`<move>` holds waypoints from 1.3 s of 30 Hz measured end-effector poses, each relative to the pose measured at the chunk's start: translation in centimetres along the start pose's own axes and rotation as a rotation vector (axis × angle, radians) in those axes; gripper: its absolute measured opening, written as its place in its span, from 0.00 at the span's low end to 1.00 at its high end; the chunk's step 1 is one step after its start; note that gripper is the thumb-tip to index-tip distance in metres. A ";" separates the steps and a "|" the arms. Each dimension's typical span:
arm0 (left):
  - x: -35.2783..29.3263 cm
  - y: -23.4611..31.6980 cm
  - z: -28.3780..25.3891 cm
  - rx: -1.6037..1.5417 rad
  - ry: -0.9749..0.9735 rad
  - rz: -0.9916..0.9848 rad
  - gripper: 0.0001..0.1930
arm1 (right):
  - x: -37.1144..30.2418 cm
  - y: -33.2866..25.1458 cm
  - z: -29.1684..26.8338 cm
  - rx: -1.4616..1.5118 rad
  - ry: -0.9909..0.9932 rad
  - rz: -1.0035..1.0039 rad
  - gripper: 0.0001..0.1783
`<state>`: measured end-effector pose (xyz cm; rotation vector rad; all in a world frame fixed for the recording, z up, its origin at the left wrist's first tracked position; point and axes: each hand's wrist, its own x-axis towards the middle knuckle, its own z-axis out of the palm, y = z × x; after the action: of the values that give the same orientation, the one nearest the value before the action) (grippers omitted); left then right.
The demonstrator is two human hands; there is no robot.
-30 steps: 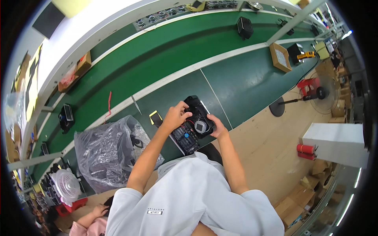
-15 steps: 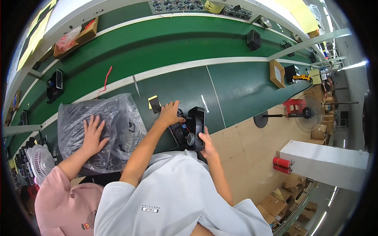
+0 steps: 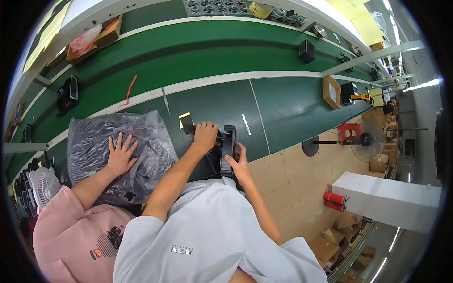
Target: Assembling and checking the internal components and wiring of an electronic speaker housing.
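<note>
In front of me on the dark green bench is a black plastic housing in two halves. My right hand (image 3: pixel 239 165) grips the right half, a black speaker shell (image 3: pixel 228 153), which stands on edge with its inside turned to the left. My left hand (image 3: pixel 205 137) bends its fingers over the upper end of the other half, a black housing part (image 3: pixel 214 162), partly hidden behind my hand and the shell. The halves stand close together; a little blue shows between them. Beside my left fingers lie a black flat piece (image 3: pixel 188 125) and a yellow piece (image 3: pixel 184 116).
To my left a co-worker's hand (image 3: pixel 121 153) rests on a large plastic-wrapped bundle (image 3: pixel 94 141). Beyond the bench runs a green conveyor belt (image 3: pixel 188 52) carrying black boxes (image 3: pixel 306 51). A white strip (image 3: pixel 246 124) lies at right, a cardboard box (image 3: pixel 331 92) farther off.
My right hand has turned the speaker shell up and leftward toward the other half, so its speaker cone no longer shows. The co-worker's hand has slid right on the bundle.
</note>
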<state>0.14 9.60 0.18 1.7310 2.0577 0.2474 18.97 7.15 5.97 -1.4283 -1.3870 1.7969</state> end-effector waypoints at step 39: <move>-9.1 -2.6 2.0 -0.867 -0.138 -0.332 0.25 | 0.2 -1.4 2.0 -0.923 -0.014 -0.366 0.49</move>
<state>-0.19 -0.02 -0.68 0.8471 1.7060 0.7522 16.74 6.98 7.06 -1.3868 -2.4627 0.9388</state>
